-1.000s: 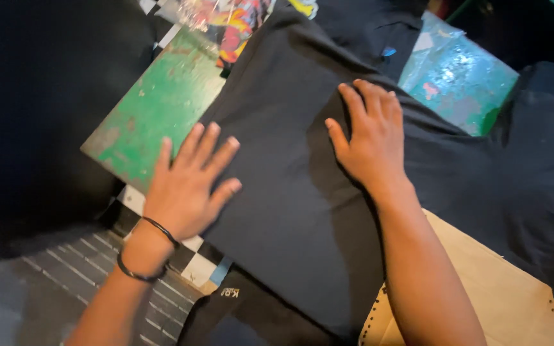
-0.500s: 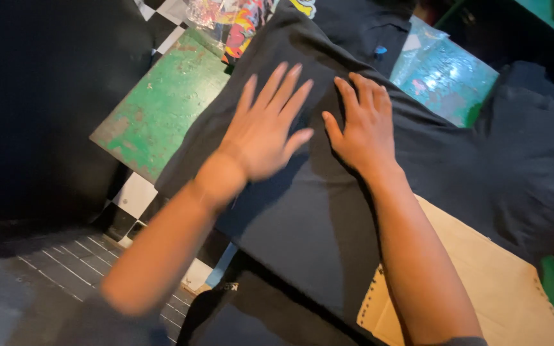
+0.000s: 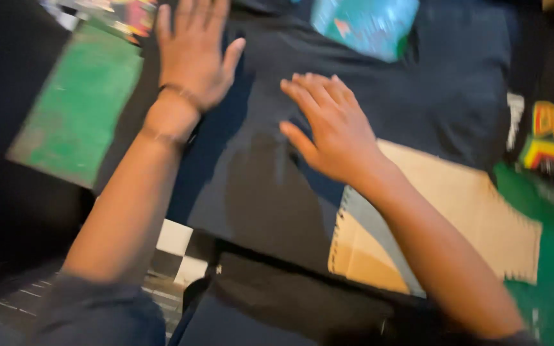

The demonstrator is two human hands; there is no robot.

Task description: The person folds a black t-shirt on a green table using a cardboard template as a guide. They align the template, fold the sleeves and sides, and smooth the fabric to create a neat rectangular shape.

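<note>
Where the worn green-painted board (image 3: 75, 112) shows at the far left, the dark navy cloth garment (image 3: 258, 186) begins just beside it and runs lengthwise away from the person. Left hand (image 3: 193, 54), fingers spread and flat, presses its far portion; right hand (image 3: 328, 128), likewise splayed and holding nothing, lies nearer on the cloth's middle. Tan perforated card sheet (image 3: 456, 218) underlies the right edge.
</note>
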